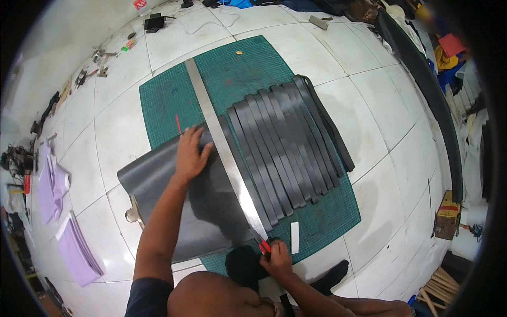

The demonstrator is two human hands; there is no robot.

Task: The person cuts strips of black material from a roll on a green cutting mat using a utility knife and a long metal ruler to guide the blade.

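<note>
My left hand (191,153) lies with fingers spread on a black leather-like sheet (211,201), just left of a long steel ruler (224,148). The ruler runs diagonally across the sheet and the green cutting mat (253,58). Near the ruler's close end, my right hand (279,258) grips a red-and-black utility knife (264,246); its tip is too small to make out. Right of the ruler, several cut black strips (285,148) lie side by side on the mat, overlapping in places. A thin red stick-like item (178,123) rests at the sheet's far edge.
A short white strip (294,238) lies by my right hand. Folded lilac cloth (77,253) sits on the tiled floor (380,111) at left. A long black roll (428,79) and a small box (448,216) are at right. My foot (332,277) is near the mat.
</note>
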